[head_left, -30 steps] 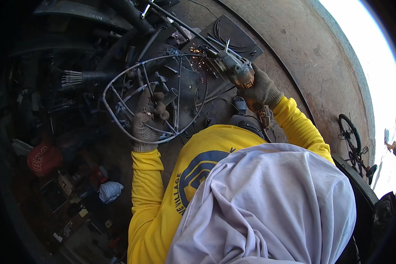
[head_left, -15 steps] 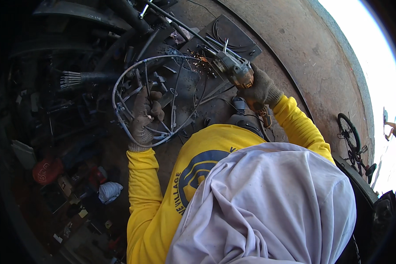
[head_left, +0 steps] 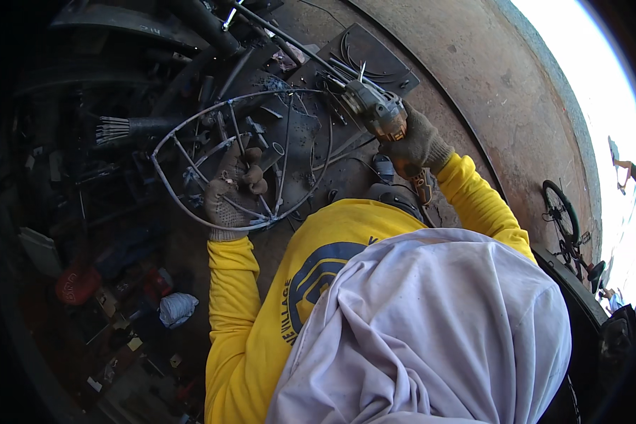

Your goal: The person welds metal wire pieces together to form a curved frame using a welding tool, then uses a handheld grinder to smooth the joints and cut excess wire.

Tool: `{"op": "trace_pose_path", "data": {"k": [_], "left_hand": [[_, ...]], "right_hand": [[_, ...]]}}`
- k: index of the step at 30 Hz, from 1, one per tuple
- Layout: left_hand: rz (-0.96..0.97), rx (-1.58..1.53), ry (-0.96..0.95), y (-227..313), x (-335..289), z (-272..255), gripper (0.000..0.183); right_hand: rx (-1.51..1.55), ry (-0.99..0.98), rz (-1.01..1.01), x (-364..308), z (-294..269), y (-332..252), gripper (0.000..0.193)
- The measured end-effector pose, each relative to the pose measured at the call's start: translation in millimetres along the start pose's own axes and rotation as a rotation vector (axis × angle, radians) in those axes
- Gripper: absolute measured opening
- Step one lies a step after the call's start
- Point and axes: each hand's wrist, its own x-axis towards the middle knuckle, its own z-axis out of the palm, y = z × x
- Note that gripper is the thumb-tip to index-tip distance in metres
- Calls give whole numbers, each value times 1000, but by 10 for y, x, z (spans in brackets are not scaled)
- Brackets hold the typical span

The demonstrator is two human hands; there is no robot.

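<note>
My left hand (head_left: 234, 185), in a brown knit glove, is closed around a bar of a round metal frame (head_left: 153, 157). The frame is a hoop of thin rod with several cross-bars, and it is tilted. My right hand (head_left: 415, 140), gloved too, grips an angle grinder (head_left: 383, 114) just right of the hoop. The grinder's head faces left, close to the hoop's far right edge; its disc is hard to make out, and no sparks show. Whether it touches the rod I cannot tell.
Dark metal pipes and scraps crowd the far left, with a bundle of rods (head_left: 113, 129) among them. A flat dark plate (head_left: 374, 53) lies beyond the grinder. A bicycle (head_left: 562, 212) is at the right. A red round object (head_left: 78, 285) and a pale bundle (head_left: 179, 309) lie at lower left.
The hoop has turned and tilted in my left hand, its left side reaching further left. Orange sparks at the grinder have stopped. My right hand and the grinder have hardly moved.
</note>
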Motion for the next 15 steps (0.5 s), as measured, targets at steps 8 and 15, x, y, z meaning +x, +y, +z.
{"op": "trace_pose_path", "data": {"k": [8,15], "left_hand": [[-95,-86,-116,37,76,41,85],[-13,40,-323,202,35,-42,93]], "right_hand": [[-16,-22,30,-9,-7,-32,92],[17,10,52,-10,-14,13,89]]}}
